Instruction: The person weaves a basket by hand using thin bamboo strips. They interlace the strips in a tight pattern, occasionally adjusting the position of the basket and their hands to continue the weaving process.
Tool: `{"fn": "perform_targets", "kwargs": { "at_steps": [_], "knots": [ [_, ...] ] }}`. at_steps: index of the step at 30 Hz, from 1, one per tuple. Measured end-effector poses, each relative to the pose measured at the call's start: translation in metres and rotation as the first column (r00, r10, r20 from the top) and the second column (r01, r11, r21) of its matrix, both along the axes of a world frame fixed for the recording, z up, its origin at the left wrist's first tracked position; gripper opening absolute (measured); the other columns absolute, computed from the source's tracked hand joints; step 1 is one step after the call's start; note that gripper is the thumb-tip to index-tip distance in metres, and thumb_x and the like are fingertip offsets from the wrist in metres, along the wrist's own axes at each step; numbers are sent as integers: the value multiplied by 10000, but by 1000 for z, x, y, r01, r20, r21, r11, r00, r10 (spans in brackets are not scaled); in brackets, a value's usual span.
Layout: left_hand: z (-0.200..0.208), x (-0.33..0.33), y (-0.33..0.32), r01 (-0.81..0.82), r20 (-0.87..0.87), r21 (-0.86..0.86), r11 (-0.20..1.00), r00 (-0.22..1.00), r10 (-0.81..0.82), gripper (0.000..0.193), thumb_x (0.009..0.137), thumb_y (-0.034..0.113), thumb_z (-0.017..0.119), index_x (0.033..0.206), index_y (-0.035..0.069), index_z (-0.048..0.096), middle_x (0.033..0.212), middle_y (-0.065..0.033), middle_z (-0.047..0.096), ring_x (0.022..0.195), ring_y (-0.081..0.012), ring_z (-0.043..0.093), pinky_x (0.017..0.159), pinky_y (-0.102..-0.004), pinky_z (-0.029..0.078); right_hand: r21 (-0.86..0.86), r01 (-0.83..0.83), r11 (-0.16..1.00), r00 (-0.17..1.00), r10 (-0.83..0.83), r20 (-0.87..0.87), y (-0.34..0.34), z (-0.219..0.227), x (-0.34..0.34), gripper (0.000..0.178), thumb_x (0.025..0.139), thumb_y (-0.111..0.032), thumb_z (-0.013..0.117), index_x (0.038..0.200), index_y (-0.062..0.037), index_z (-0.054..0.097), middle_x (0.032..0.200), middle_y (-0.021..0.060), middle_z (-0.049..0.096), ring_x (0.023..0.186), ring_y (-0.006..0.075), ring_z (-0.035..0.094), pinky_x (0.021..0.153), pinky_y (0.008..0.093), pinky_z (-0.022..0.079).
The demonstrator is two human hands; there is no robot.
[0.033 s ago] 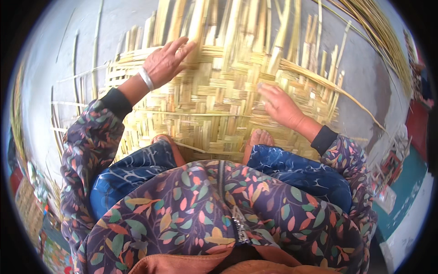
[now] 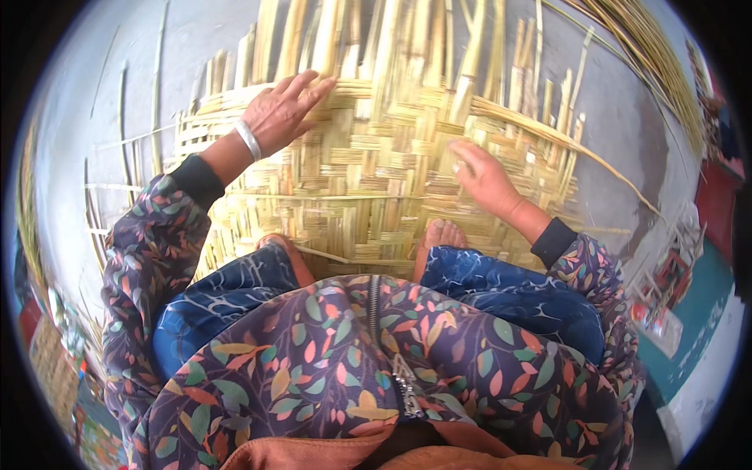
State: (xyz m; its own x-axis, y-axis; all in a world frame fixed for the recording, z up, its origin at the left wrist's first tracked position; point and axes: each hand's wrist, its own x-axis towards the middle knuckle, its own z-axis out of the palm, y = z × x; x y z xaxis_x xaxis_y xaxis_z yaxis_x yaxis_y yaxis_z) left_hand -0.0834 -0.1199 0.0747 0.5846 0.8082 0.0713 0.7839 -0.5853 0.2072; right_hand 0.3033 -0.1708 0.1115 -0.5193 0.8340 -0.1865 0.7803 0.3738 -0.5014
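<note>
Nearest: dark leaf-print jacket (image 2: 313, 345), zipper (image 2: 374, 309) down the front, an orange-brown cloth (image 2: 313, 453) at the bottom edge. Blue patterned trousers (image 2: 223, 298) on both legs, knees bent outward. Bare feet (image 2: 440, 233) at the near part of the woven mat (image 2: 368, 160); a pale loose strip (image 2: 323, 253) lies between them. Mat is on the grey floor (image 2: 619, 102), in front of the person, yellow-green flat strips crossing over and under. Right hand (image 2: 492, 186) is over the mat's right half, fingers bent in, narrow gap to the thumb (cannot tell if a strip is pinched there). Left hand (image 2: 280, 113) is farther out, at the mat's far left part, back up, fingers spread wide, nothing visibly gripped; silver bracelet (image 2: 248, 139) on that wrist. Beyond the hands, unwoven strip ends (image 2: 384, 39) stick out from the far side, uneven lengths. A long thin bundled strand (image 2: 583, 147) runs from the weave out past its right side, onto the floor. Farthest, upper right: pile of long thin stalks (image 2: 654, 66).
</note>
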Motion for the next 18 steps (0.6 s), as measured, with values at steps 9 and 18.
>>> {"fn": "perform_targets", "kwargs": {
  "at_steps": [9, 18],
  "knots": [
    [5, 16, 30, 122, -198, -275, 954, 963, -180, 636, 829, 289, 643, 1394, 175, 374, 1276, -112, 432, 1115, -277, 512, 855, -400, 485, -804, 511, 303, -329, -795, -509, 36, -2, 129, 455, 907, -163, 581, 1290, 21, 416, 1222, 165, 508, 1114, 274, 537, 937, 387, 465],
    [59, 133, 72, 334, 31, -165, 928, 942, -334, 275, 841, 242, 609, 1080, 107, 625, 940, -104, 626, 880, -307, 619, 765, -419, 499, -876, 294, 384, -515, -708, -483, 57, 2, 179, 184, 886, -205, 637, 1012, -84, 579, 1010, 50, 613, 932, 175, 562, 695, 317, 488]
  ]
}}
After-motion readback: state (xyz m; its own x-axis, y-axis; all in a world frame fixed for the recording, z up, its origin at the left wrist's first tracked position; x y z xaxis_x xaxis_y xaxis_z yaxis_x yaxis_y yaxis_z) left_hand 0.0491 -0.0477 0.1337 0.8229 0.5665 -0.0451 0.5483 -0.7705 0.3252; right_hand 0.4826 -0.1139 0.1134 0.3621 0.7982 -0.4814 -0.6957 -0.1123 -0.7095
